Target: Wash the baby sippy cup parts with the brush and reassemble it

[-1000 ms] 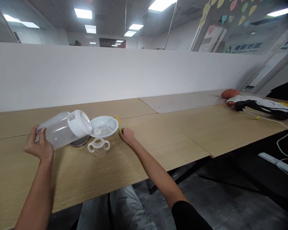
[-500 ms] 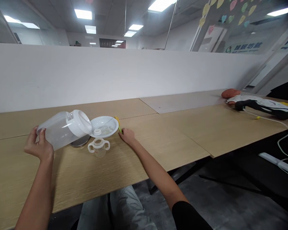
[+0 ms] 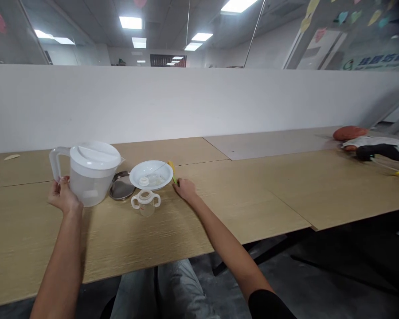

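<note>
A translucent pitcher (image 3: 92,181) with a white lid stands roughly upright at the left, its spout to the right. My left hand (image 3: 65,195) is closed round the lower part of its handle. Beside the pitcher lies a round metal dish (image 3: 122,186). The white bowl (image 3: 140,170) holds a small white ring-shaped piece and clear pieces too small to name. In front of the bowl is a clear two-handled cup (image 3: 146,208) with an open top. At the bowl's right, my right hand (image 3: 185,189) is closed on a yellow-green brush (image 3: 172,167).
The wooden table (image 3: 246,199) runs along a white wall (image 3: 186,102) with glass above. A doll (image 3: 350,133) in pale clothing lies at the far right, near a black object and a white cable. A small flat piece (image 3: 12,157) is at the far left.
The pitcher has gone from tilted over the bowl's left side to upright, and has moved back from the bowl. My right hand still holds the brush. The view has turned slightly left.
</note>
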The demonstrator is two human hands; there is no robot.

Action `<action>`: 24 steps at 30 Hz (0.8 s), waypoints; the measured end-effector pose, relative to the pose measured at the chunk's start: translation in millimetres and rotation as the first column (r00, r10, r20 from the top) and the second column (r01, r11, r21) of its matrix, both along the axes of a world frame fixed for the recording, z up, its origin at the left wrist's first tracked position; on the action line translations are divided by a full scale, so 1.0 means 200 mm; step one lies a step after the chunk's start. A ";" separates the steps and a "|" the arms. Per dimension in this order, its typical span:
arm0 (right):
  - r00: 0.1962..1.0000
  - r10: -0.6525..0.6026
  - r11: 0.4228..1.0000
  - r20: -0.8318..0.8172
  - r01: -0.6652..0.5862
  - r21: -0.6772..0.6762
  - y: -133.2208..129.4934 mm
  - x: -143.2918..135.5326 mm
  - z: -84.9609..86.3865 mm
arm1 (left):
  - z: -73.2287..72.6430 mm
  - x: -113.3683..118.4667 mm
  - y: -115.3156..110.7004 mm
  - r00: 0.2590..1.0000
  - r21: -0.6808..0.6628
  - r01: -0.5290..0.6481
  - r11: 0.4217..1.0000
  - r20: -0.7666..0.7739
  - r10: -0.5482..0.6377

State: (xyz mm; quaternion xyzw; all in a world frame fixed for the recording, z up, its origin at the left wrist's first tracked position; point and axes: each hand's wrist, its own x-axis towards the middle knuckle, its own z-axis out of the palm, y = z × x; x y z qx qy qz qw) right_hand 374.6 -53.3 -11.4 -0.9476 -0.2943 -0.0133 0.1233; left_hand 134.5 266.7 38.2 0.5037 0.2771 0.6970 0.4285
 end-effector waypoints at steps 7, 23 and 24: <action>1.000 -0.003 1.000 0.000 0.003 0.004 0.00 0.00 0.00 | 0.12 0.00 -0.12 0.981 0.099 0.069 0.993 0.176 -0.086; 1.000 0.004 1.000 -0.009 -0.004 -0.005 -0.01 -0.01 0.02 | 0.15 0.01 -0.20 0.987 0.213 0.158 0.964 -0.007 -0.160; 1.000 0.004 1.000 -0.009 -0.004 -0.004 -0.01 -0.01 0.02 | 0.15 0.01 -0.20 0.985 0.222 0.169 0.960 -0.009 -0.171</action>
